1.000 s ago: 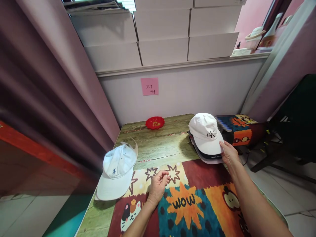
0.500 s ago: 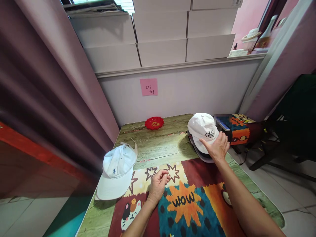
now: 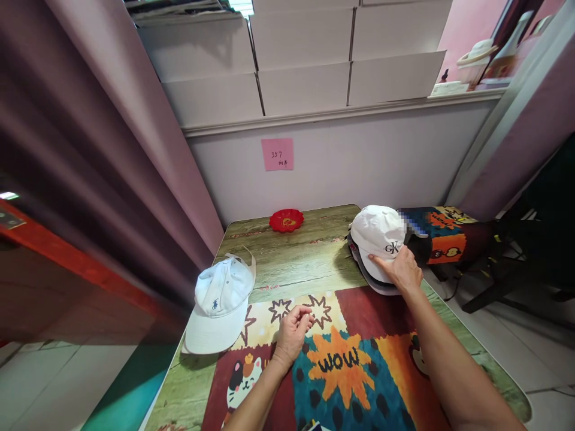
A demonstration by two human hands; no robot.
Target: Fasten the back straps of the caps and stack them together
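Note:
A white cap with dark letters (image 3: 375, 230) lies on top of a stack of caps at the right side of the table. My right hand (image 3: 402, 268) is closed on the front and brim of this top cap, thumb on the brim. Darker and grey brims show beneath it. My left hand (image 3: 294, 330) rests above the patterned mat with its fingers curled loosely; nothing shows in it. Another white cap with a small dark logo (image 3: 220, 299) sits at the table's left edge, its brim toward me and its strap at the back.
A red scalloped dish (image 3: 286, 220) stands near the table's back edge. The colourful mat (image 3: 341, 371) covers the near part of the wooden table (image 3: 296, 263). A pink note (image 3: 277, 154) is on the wall. Beyond the right edge is a patterned cloth (image 3: 444, 233).
The view has shifted slightly. My right hand's fingers have closed in more on the top cap's brim. My left hand stays nearly the same.

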